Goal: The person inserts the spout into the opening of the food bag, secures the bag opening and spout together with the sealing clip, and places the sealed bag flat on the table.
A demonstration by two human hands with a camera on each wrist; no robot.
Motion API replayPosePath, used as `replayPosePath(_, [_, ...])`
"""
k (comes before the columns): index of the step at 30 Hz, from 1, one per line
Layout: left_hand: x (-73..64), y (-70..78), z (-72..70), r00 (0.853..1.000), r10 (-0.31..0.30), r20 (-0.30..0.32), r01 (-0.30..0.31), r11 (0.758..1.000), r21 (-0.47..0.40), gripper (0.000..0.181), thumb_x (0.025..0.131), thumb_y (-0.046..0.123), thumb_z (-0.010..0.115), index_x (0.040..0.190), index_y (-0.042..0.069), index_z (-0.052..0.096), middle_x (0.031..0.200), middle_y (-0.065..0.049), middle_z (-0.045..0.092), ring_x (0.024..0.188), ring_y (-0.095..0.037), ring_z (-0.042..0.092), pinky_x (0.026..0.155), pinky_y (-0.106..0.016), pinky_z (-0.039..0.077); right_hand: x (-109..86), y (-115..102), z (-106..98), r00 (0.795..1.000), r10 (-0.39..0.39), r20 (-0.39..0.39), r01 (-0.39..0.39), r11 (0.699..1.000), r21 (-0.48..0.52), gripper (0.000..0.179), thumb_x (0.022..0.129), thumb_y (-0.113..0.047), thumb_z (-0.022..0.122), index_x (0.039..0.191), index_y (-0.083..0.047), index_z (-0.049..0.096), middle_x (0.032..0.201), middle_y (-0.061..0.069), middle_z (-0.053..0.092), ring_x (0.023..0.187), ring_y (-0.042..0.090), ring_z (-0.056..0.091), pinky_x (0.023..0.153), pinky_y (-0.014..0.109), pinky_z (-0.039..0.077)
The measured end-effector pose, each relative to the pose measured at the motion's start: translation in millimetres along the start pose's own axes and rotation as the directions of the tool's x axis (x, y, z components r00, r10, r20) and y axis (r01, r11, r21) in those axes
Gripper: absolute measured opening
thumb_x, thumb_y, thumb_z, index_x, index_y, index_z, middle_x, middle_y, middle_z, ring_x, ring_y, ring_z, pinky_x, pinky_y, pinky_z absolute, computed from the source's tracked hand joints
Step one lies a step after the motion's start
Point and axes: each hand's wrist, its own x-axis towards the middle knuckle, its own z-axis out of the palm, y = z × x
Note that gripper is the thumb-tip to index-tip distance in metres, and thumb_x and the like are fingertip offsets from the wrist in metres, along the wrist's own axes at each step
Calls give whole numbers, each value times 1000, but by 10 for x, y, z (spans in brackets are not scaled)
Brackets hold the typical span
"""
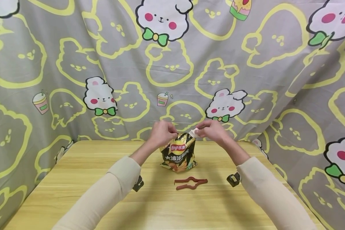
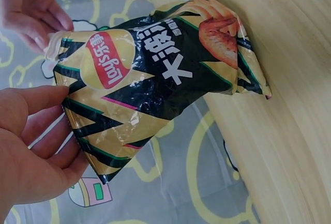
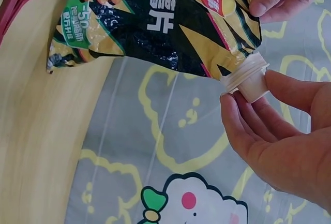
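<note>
A black and gold Lay's chip bag (image 1: 175,158) stands upright on the wooden table. My left hand (image 1: 162,132) pinches its top edge between thumb and fingers, near the left corner. At the top right corner sits a white plastic spout-like cap (image 3: 251,81) with a ridged collar. My right hand (image 1: 214,130) holds this cap between thumb and fingertips, and the bag's corner runs into its collar. The left wrist view shows the bag's printed front (image 2: 150,74) slanting between both hands.
In front of the bag, a dark red two-armed clip (image 1: 191,183) lies spread on the table (image 1: 103,198), its arms bulging midway and joined at the right. A grey patterned curtain (image 1: 126,70) hangs behind the table and along both sides.
</note>
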Motion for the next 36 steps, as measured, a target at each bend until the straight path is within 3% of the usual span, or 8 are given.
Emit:
replayPosePath(6, [5,6,-8,1000,5,0,-5,1000,6,6,88,12,77,84,12,82,83,0,79,73,-13,70,76,-32,58,24,42,48,1000,-17,-5,17,999,37,33,94,-17,68,124,-4,70,123,18,70,106,34,72,100,48,53])
replayPosePath(20, [11,3,-24,1000,6,12,-6,1000,-7,6,88,12,76,86,12,82,84,-1,79,75,-14,71,82,-36,58,26,69,83,1000,-10,3,9,994,105,34,92,-15,70,124,-2,70,123,20,70,112,41,68,102,50,53])
replayPosePath(29, [17,4,-18,1000,7,14,-7,1000,-22,6,88,10,76,85,10,81,82,-1,79,70,-12,71,75,-32,59,-3,10,91,1000,-15,-16,14,998,-56,34,91,-26,74,120,-10,74,115,11,75,103,33,72,92,45,56])
replayPosePath(36, [11,-3,-13,1000,5,14,-4,999,-44,5,87,8,76,85,9,81,81,-3,78,69,-12,70,73,-30,59,-14,-3,116,999,-2,-42,-1,998,-61,34,89,-30,76,119,-12,75,117,11,74,99,29,73,92,46,56])
